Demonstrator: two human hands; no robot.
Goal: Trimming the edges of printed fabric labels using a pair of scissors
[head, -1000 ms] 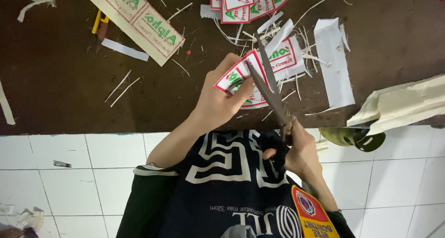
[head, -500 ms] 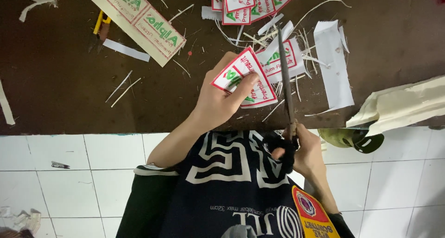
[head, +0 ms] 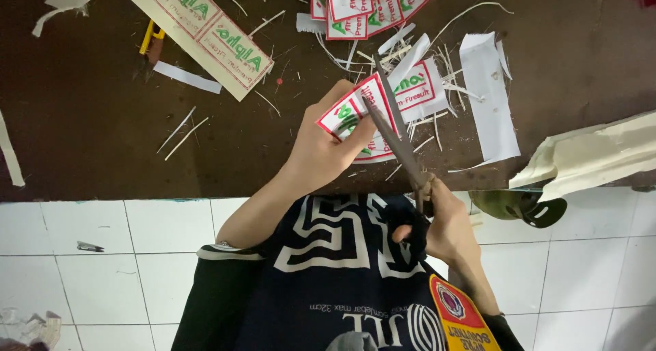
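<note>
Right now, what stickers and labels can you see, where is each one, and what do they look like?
Label in the left hand: small white rectangular label, red border, green print, with the scissors in the right hand crossing it.
Long strip: upper left on the dark brown table, cream, two uncut labels.
Pile of cut labels: top middle, white with red borders.
Single label: just right of the scissors, white and red.

Scissors (head: 396, 136) now swung left from near-upright, blades open across the label (head: 355, 115), itself lower and flatter.
</note>
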